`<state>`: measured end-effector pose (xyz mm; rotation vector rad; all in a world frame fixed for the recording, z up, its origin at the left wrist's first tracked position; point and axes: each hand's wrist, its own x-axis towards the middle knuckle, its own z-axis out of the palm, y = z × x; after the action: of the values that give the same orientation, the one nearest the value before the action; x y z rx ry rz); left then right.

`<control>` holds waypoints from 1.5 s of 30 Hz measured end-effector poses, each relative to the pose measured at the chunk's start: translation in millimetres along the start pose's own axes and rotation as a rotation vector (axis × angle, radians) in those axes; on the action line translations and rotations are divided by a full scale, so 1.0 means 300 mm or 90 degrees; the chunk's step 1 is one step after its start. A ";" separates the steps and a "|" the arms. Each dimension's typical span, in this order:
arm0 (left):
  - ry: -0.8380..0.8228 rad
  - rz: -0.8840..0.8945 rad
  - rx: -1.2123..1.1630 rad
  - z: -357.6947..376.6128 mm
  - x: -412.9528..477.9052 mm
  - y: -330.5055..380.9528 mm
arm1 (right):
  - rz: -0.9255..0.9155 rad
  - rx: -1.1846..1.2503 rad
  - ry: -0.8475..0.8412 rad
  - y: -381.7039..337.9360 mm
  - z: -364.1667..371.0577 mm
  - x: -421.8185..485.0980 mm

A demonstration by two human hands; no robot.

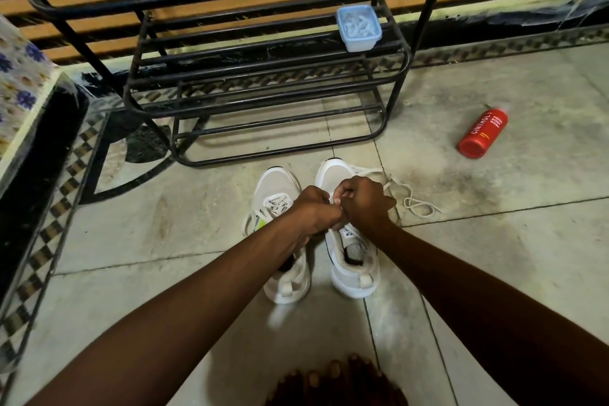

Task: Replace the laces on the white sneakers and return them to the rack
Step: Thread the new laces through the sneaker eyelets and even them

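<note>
Forearms reach out from the bottom edge and meet over the right sneaker, which stands on the tiled floor just beside the left sneaker, both with toes towards the rack. The left grip and right grip are both clenched, knuckles touching, pinching a bit of white lace over the eyelets. The rest of that lace trails off to the right in loose loops on the floor.

By my reading the job is about halfway. The left sneaker already shows a lace crossed through its eyelets, though its ends look untied. The right one is in hand. Neither shoe is back on the black rack beyond them, whose lower bars hold no shoes and which carries only a small blue tub on one shelf. A red bottle lies on its side well apart to the right.

The grips cover the right shoe's eyelets, so how many are threaded cannot be told, nor whether this lace is going in or coming out. The tub's pale contents are too blurred to name, and the rack's top is cut off.
</note>
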<state>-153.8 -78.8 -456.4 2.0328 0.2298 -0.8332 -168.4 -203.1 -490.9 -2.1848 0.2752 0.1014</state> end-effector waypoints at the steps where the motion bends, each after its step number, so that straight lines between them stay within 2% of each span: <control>1: 0.006 -0.006 -0.003 0.003 -0.002 0.005 | -0.008 0.033 0.003 -0.003 -0.002 -0.004; 6: 0.065 0.016 0.029 0.022 0.013 0.019 | 0.021 -0.004 0.033 0.033 0.018 0.004; 10: 0.152 0.063 0.136 0.007 0.053 0.012 | 0.024 0.012 0.054 0.050 0.022 -0.003; 21: 0.206 0.172 0.377 0.009 0.103 -0.011 | -0.064 0.138 0.079 0.114 0.021 -0.015; 26: 0.119 0.180 0.427 -0.024 0.122 0.004 | -0.122 0.147 0.097 0.146 0.036 -0.029; 29: 0.043 0.189 0.449 -0.037 0.127 0.015 | -0.160 0.073 0.126 0.150 0.049 -0.031; 31: 0.029 0.200 0.471 -0.037 0.126 0.023 | -0.191 -0.004 0.163 0.144 0.055 -0.034; 34: 0.062 0.225 0.518 -0.055 0.119 0.038 | -0.189 -0.131 0.208 0.134 0.056 -0.042; 37: 0.133 0.239 0.535 -0.126 0.125 0.072 | -0.148 -0.177 0.207 0.137 0.056 -0.049; 39: 0.185 0.253 0.458 -0.185 0.145 0.091 | -0.126 -0.171 0.184 0.137 0.056 -0.048; 41: 0.190 0.289 0.368 -0.218 0.150 0.094 | -0.120 -0.168 0.179 0.129 0.056 -0.047; 45: 0.002 0.329 0.386 -0.167 0.129 0.044 | -0.111 -0.161 0.185 0.122 0.054 -0.051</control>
<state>-95.1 -51.9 -453.6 2.4808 -0.5967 -0.6056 -191.3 -208.5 -526.8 -2.4639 0.2439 -0.2957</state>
